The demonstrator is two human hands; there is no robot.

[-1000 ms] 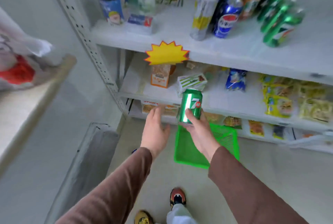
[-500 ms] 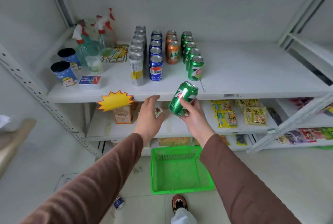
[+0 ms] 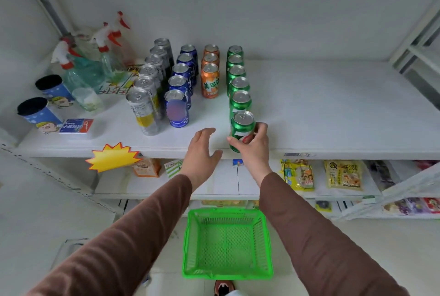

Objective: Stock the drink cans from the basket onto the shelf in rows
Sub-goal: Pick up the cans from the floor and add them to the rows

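My right hand [image 3: 252,145] grips a green can [image 3: 241,126] that stands upright at the front edge of the white shelf [image 3: 321,110], at the near end of the green can row [image 3: 237,81]. My left hand [image 3: 202,150] hovers open just left of it, over the shelf edge. Left of the green row stand an orange can row [image 3: 210,76], a blue can row [image 3: 181,91] and a tall silver can row [image 3: 148,86]. The green basket [image 3: 227,243] sits on the floor below, with nothing visible inside.
Spray bottles [image 3: 95,57], two blue cups [image 3: 40,110] and a small card box [image 3: 76,126] occupy the shelf's left end. A yellow starburst tag [image 3: 113,156] hangs on the shelf edge. Snack packets [image 3: 342,174] lie on the lower shelves. My shoe [image 3: 223,287] shows by the basket.
My right hand has carried the green can up from near the basket and stood it at the front of the green row. My left hand rose alongside it, open.
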